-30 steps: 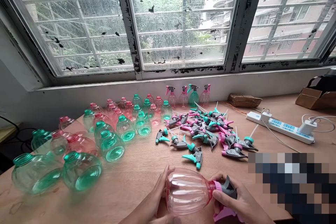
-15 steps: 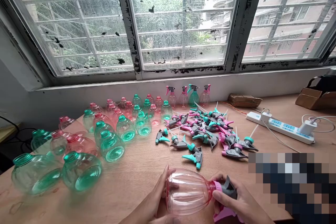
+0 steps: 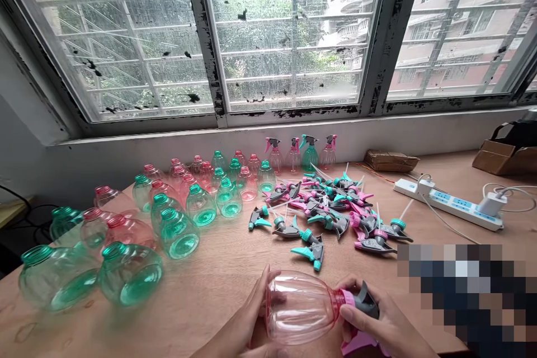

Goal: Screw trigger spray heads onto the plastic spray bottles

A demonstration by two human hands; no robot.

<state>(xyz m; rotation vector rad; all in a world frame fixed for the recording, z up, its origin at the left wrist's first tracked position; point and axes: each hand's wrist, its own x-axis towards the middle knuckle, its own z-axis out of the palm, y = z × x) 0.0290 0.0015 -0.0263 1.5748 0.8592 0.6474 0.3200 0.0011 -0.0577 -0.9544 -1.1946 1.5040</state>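
A clear pink spray bottle (image 3: 302, 307) lies on its side between my hands at the table's near edge, its base to the left. My left hand (image 3: 247, 313) is wrapped round the base end. At the neck, my right hand (image 3: 373, 313) grips the pink collar of the grey and pink spray head (image 3: 366, 301), which sits on the bottle's mouth. Its pink trigger points down toward me, partly hidden by the fingers. Just beyond the bottle lies a loose teal and grey spray head (image 3: 312, 249), at the front of a heap of pink and teal spray heads (image 3: 331, 201).
Many open green bottles (image 3: 130, 274) and pink bottles (image 3: 132, 229) stand on the left. Several bottles with spray heads (image 3: 309, 154) line the wall. A power strip (image 3: 448, 204) with cables, a brown package (image 3: 391, 160) and a cardboard box (image 3: 503, 151) are on the right.
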